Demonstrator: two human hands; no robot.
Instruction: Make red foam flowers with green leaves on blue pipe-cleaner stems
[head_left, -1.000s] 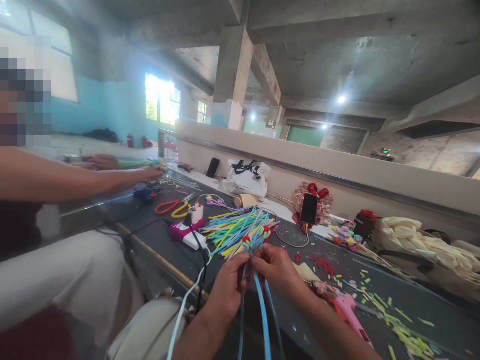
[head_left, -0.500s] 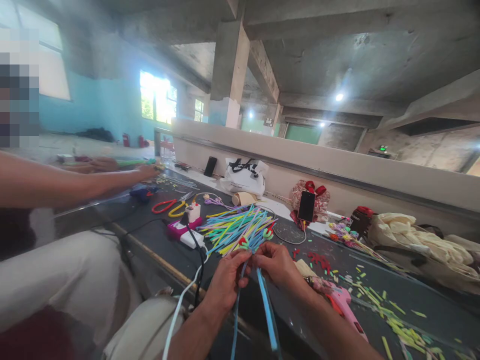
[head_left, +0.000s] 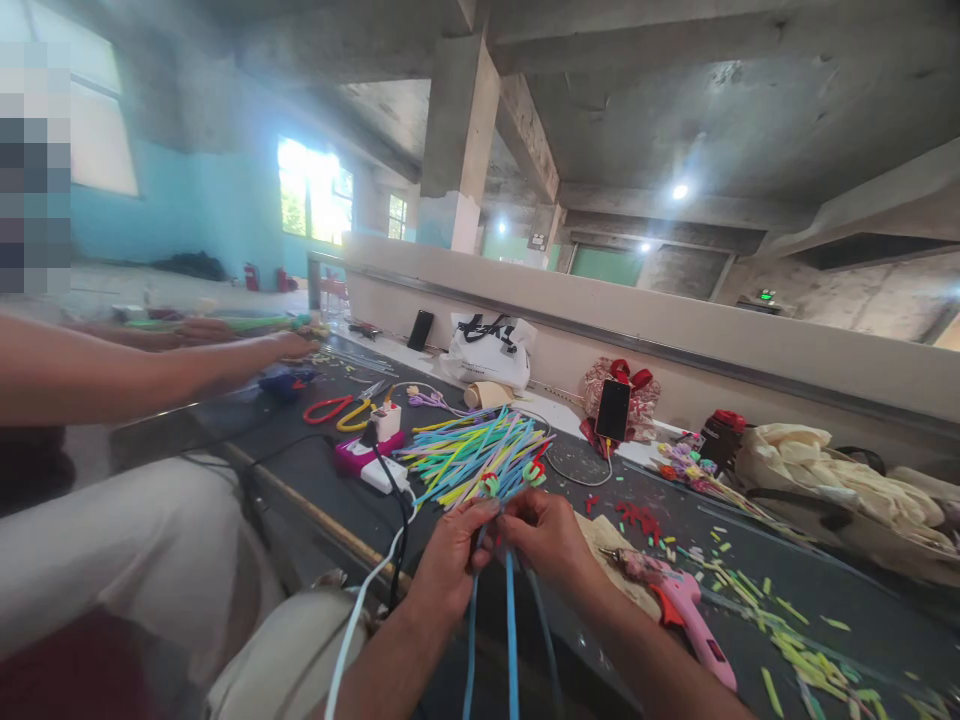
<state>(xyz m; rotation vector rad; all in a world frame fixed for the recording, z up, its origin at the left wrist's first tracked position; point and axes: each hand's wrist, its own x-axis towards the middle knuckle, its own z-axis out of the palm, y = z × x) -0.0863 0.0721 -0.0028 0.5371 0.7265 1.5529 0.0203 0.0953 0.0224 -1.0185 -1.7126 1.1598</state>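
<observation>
My left hand [head_left: 450, 560] is closed in a pinch on blue pipe cleaners [head_left: 512, 630], which hang down toward me below the fingers. Close beside it, my right hand [head_left: 551, 540] also pinches them, its fingertips nearly touching the left ones. Just above the left fingers shows a small green-and-red bloom [head_left: 489, 485]; another bloom [head_left: 534, 472] shows above the right fingers. Which strand belongs to which bloom is hidden by the fingers. Right beyond both hands lies a loose pile of coloured pipe cleaners [head_left: 469, 445].
A pink glue gun [head_left: 686, 600] lies on a beige cloth to the right, near scattered yellow-green clippings [head_left: 806, 655]. Left of the pile are a power strip [head_left: 367, 465] with cables and red-and-yellow-handled scissors [head_left: 352, 412]. A co-worker's arm [head_left: 165, 365] reaches in at far left.
The hanging blue strands have shifted and spread apart, with one now between my hands. The blooms have turned slightly. Both hands stay in nearly the same place, still pinching.
</observation>
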